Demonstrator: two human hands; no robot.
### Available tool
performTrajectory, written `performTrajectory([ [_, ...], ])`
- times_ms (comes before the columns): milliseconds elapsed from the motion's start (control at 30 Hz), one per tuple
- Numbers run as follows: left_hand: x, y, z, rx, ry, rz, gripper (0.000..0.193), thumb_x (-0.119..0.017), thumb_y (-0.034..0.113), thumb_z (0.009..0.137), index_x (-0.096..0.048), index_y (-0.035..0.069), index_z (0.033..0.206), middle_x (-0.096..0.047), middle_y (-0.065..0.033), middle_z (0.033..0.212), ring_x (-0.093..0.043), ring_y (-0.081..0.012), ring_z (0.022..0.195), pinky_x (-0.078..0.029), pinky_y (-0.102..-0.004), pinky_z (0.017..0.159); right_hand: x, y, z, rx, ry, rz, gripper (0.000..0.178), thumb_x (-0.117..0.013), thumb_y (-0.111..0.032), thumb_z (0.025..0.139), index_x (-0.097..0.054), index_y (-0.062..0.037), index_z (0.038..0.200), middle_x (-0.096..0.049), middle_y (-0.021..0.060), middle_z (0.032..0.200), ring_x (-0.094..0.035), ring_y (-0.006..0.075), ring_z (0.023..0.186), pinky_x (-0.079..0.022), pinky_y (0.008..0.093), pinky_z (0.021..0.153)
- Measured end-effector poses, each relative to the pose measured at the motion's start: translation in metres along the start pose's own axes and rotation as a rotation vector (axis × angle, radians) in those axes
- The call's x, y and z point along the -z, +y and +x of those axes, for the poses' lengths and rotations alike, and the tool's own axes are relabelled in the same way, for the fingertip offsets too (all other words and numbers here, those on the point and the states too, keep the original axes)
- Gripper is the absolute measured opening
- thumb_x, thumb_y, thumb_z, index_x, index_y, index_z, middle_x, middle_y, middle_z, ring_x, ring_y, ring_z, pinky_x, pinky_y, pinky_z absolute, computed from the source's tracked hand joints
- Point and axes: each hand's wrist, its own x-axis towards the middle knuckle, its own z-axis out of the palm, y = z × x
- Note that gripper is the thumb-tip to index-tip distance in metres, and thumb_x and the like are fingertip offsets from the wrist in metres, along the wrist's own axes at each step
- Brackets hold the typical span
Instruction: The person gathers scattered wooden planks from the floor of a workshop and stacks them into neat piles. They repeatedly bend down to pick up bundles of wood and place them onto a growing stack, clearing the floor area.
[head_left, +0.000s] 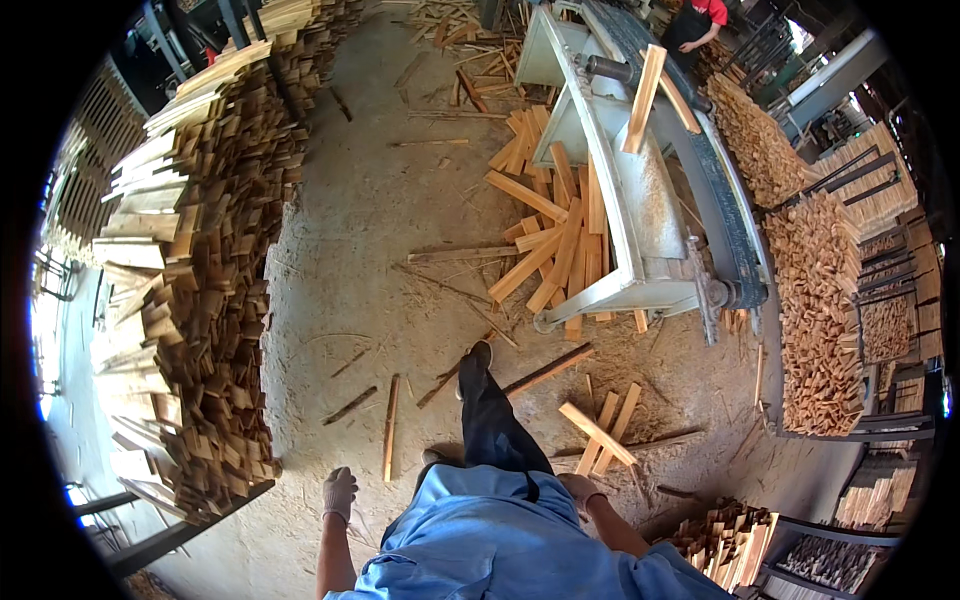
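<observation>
My left hand [340,492], in a light knitted glove, hangs beside my body above the concrete floor. Its fingers look loosely curled, with nothing visible in them. At my right hip is my right hand [578,488], also gloved. The blue shirt partly covers it, and its fingers cannot be made out. A few crossed wooden strips [600,434] lie on the floor just ahead of that hand. Closer to my left hand, a narrow wooden strip [390,428] lies alone. One dark-trousered leg is stretched forward.
A long stack of boards [200,300] runs along the left. Ahead stands a pale metal machine [625,210] with a heap of loose boards [570,240] beside it. Stacked wood [815,300] lines the right. Another person [697,30] is behind the machine. Offcuts litter the floor.
</observation>
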Motion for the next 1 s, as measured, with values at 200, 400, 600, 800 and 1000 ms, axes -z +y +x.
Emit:
performTrajectory([
  [200,-0.036,0.058,0.000,0.086,0.019,-0.011,0.035,-0.062,0.032,0.098,-0.068,0.008,0.122,-0.068,-0.0025,0.089,-0.063,-0.0120,0.068,-0.047,-0.0274,0.057,0.084,-0.086,0.076,0.216,-0.053,-0.672,0.039,-0.043,-0.037,0.106,-0.067,-0.0147,0.129,-0.064,0.0197,0.136,-0.061,0.0396,0.125,-0.047,0.0481,0.107],
  [400,-0.065,0.062,-0.003,0.156,-0.024,0.264,0.039,-0.064,0.031,0.094,-0.072,0.004,0.120,-0.074,-0.0105,0.095,-0.068,-0.0198,0.079,-0.055,-0.0342,0.070,0.205,-0.269,0.062,0.119,0.151,-0.056,0.050,-0.059,-0.041,0.102,-0.060,-0.0143,0.145,-0.062,0.0196,0.143,-0.063,0.0320,0.126,-0.047,0.0371,0.106],
  [600,-0.077,0.076,0.073,-0.078,-0.240,0.280,0.048,-0.067,0.042,0.094,-0.073,0.005,0.124,-0.076,-0.0145,0.114,-0.071,-0.0245,0.106,-0.054,-0.0354,0.091,0.270,-0.330,0.082,0.281,0.290,0.349,0.065,-0.065,-0.041,0.099,-0.054,0.0045,0.144,-0.059,0.0213,0.147,-0.055,0.0283,0.137,-0.041,0.0325,0.112],
  [800,-0.162,0.245,0.061,-0.231,-0.299,0.908,0.037,-0.060,0.035,0.095,-0.075,0.006,0.115,-0.074,-0.0069,0.094,-0.069,-0.0202,0.080,-0.054,-0.0354,0.075,0.254,-0.254,0.113,0.120,0.444,0.211,0.052,-0.062,-0.040,0.098,-0.063,0.0021,0.129,-0.071,0.0215,0.122,-0.065,0.0259,0.117,-0.047,0.0373,0.099],
  [1000,-0.214,0.305,0.099,-0.076,-0.280,0.562,0.042,-0.064,0.034,0.095,-0.072,0.000,0.118,-0.069,-0.0027,0.086,-0.064,-0.0116,0.075,-0.051,-0.0286,0.067,0.170,-0.119,0.101,0.006,0.169,-0.060,0.062,-0.054,-0.054,0.096,-0.068,-0.0025,0.128,-0.063,0.0239,0.138,-0.057,0.0404,0.131,-0.043,0.0468,0.111],
])
